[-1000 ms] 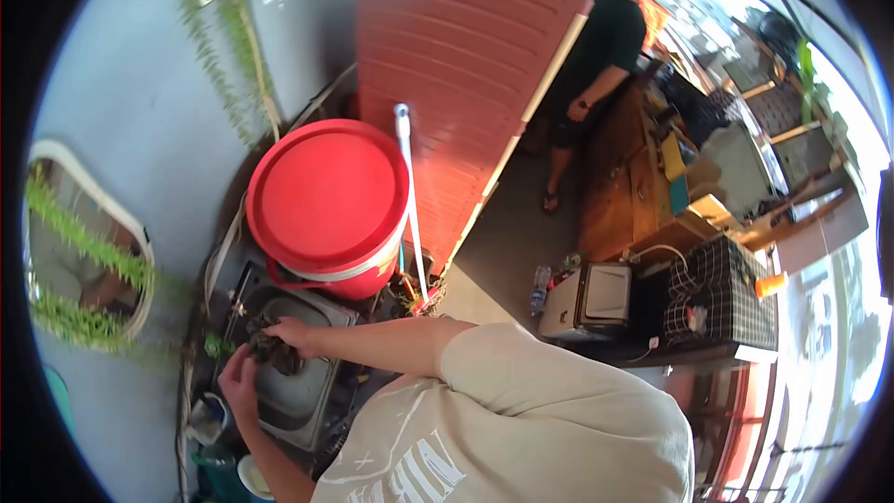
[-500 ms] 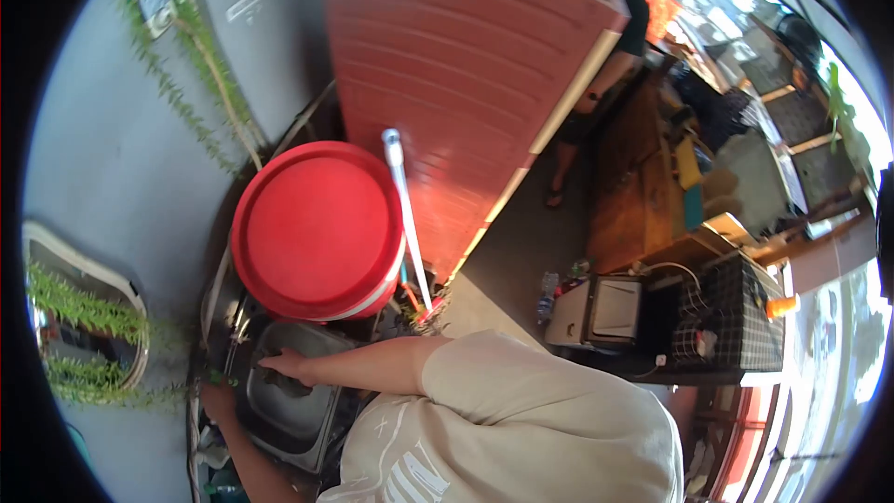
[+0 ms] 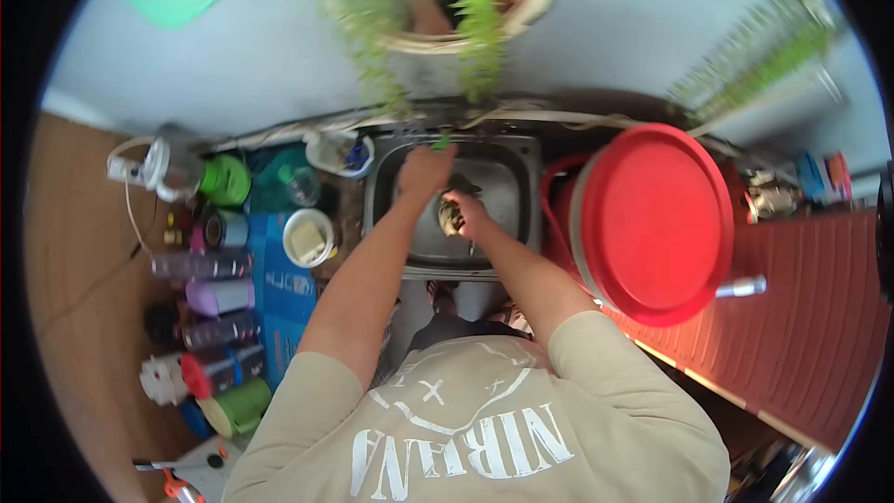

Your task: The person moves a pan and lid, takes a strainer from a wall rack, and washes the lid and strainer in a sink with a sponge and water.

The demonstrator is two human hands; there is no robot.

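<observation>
A metal sink [image 3: 507,256] lies in front of me, against the wall. My left hand [image 3: 426,172] reaches to its far side, fingers closed at a small green tap handle [image 3: 442,142]. Lower and to the right, my right hand [image 3: 468,214] is inside the basin, fingers wrapped around a small rounded thing with a yellow and dark pattern [image 3: 450,217]. Its kind cannot be made out, as the fingers cover part of it. A dark patch beyond the right hand may be a shadow.
A large bucket with a red lid [image 3: 656,224] stands right of the sink, beside a red panel [image 3: 773,317]. On the left are a white tub [image 3: 308,238], a white basin [image 3: 340,154], several bottles [image 3: 200,265] and a blender [image 3: 168,169]. Plants hang by a mirror [image 3: 535,0].
My view has swung round to face the sink squarely. My right hand now has the patterned thing lifted in its fingers; my left hand is still by the green tap handle.
</observation>
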